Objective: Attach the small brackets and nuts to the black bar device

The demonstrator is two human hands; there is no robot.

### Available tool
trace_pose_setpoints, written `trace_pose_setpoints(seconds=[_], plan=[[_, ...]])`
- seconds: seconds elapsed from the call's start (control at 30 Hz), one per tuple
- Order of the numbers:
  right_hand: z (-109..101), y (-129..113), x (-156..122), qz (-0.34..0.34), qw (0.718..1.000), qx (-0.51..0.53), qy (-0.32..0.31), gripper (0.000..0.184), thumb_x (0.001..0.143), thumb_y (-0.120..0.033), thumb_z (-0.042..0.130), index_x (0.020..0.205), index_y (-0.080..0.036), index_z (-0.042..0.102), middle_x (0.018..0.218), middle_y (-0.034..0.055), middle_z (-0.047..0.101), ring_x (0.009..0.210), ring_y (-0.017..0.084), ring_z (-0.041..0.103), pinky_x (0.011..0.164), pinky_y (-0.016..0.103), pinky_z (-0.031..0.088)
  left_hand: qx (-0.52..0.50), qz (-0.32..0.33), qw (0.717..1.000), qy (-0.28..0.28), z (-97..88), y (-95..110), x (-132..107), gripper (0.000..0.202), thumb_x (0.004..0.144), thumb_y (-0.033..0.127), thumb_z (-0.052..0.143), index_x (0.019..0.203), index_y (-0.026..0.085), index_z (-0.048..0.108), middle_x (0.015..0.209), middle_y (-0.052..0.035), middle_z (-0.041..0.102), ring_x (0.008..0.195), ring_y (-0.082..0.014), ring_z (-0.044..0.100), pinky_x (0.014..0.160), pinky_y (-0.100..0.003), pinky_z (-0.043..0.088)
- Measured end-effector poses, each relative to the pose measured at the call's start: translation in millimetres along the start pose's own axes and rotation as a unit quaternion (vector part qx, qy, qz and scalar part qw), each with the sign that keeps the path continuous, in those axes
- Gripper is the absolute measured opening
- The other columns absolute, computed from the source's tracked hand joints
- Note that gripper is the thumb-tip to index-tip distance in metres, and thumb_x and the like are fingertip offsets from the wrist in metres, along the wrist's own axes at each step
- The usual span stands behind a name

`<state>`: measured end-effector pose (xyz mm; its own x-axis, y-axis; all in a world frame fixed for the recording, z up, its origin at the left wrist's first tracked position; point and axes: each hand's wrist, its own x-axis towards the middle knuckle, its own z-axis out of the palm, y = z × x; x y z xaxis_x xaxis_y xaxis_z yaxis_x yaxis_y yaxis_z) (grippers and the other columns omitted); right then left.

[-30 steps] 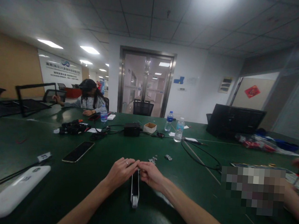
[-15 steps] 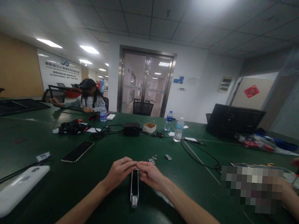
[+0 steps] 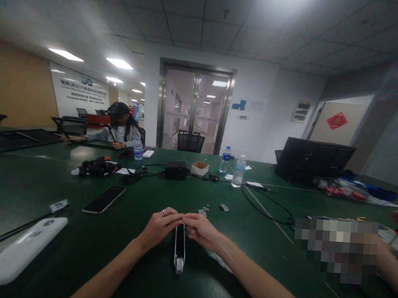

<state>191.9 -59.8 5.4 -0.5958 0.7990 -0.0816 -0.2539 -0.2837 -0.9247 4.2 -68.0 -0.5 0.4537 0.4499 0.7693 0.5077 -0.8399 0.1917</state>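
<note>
My left hand (image 3: 162, 224) and my right hand (image 3: 202, 231) meet fingertip to fingertip in the middle of the green table. Both are closed in a pinch; whatever lies between the fingertips is too small or hidden to make out. Just under the fingers, a slim elongated part (image 3: 179, 250) with a silver rim and dark inside points toward me, its far end covered by my hands. A ring shows on a left finger. Small metal pieces (image 3: 202, 212) lie just beyond my right hand, and another small metal piece (image 3: 224, 208) sits a little to their right.
On the left are a smartphone (image 3: 104, 199) and a white casing (image 3: 21, 252). Farther off stand a black box (image 3: 176, 170), a small open carton (image 3: 199, 168) and water bottles (image 3: 238, 171). A co-worker's arm (image 3: 393, 267) is at the right; another person (image 3: 118, 127) sits across.
My hands stay pinched together over the slim part with hardly any movement. Across the table, the person has lowered the dark frame toward the tabletop.
</note>
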Motion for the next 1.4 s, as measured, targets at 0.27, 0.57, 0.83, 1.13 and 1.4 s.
trace_pose_setpoints(seconds=[0.27, 0.57, 0.83, 1.13, 1.4], plan=[[2.8, -2.5, -2.4, 0.006, 1.000, 0.005, -0.006, 0.032, 0.067, -0.034, 0.078, 0.080, -0.013, 0.058, 0.051, -0.0104, 0.034, 0.045, 0.003, 0.022, 0.046, 0.023, 0.011, 0.004, -0.008, 1.000, -0.017, -2.1, 1.3, 0.5, 0.025, 0.096, 0.028, 0.046, 0.111, 0.020, 0.063, 0.091, -0.0030, 0.063, 0.080, -0.0123, 0.063, 0.070, -0.022, 0.056], [-8.1, -7.4, 1.5, -0.072, 0.961, -0.248, 0.104, 0.030, 0.078, -0.040, 0.064, 0.093, -0.014, 0.063, 0.055, -0.0077, 0.040, 0.046, 0.006, 0.030, 0.047, 0.022, 0.021, 0.005, -0.069, 0.997, -0.046, -7.0, -12.9, -3.3, 0.024, 0.093, 0.027, 0.048, 0.111, 0.021, 0.063, 0.097, -0.0035, 0.062, 0.074, -0.0105, 0.058, 0.068, -0.021, 0.051], [-33.9, -24.7, -10.0, -0.097, 0.677, -0.718, 0.126, 0.023, 0.090, -0.029, 0.047, 0.096, -0.019, 0.066, 0.077, 0.0029, 0.064, 0.070, 0.014, 0.057, 0.062, 0.024, 0.036, -0.017, -0.179, 0.965, -0.191, -22.5, -29.3, -7.4, 0.024, 0.086, 0.026, 0.054, 0.104, 0.020, 0.068, 0.095, -0.0030, 0.065, 0.065, -0.0106, 0.054, 0.063, -0.022, 0.045], [-35.7, -17.6, -9.3, -0.071, 0.674, -0.734, 0.054, 0.023, 0.086, -0.031, 0.052, 0.100, -0.021, 0.067, 0.080, 0.0033, 0.065, 0.069, 0.015, 0.057, 0.059, 0.023, 0.037, -0.028, -0.237, 0.938, -0.250, -24.8, -22.1, -1.7, 0.026, 0.082, 0.031, 0.055, 0.101, 0.018, 0.068, 0.091, -0.0023, 0.067, 0.068, -0.0129, 0.054, 0.062, -0.022, 0.041], [-31.7, -13.1, -7.8, -0.076, 0.687, -0.721, 0.049, 0.023, 0.088, -0.031, 0.049, 0.099, -0.020, 0.066, 0.074, 0.0018, 0.064, 0.065, 0.014, 0.056, 0.059, 0.024, 0.036, -0.031, -0.258, 0.929, -0.263, -23.6, -21.1, -0.7, 0.025, 0.081, 0.033, 0.055, 0.096, 0.017, 0.068, 0.089, -0.0019, 0.068, 0.067, -0.0134, 0.055, 0.060, -0.022, 0.041]])
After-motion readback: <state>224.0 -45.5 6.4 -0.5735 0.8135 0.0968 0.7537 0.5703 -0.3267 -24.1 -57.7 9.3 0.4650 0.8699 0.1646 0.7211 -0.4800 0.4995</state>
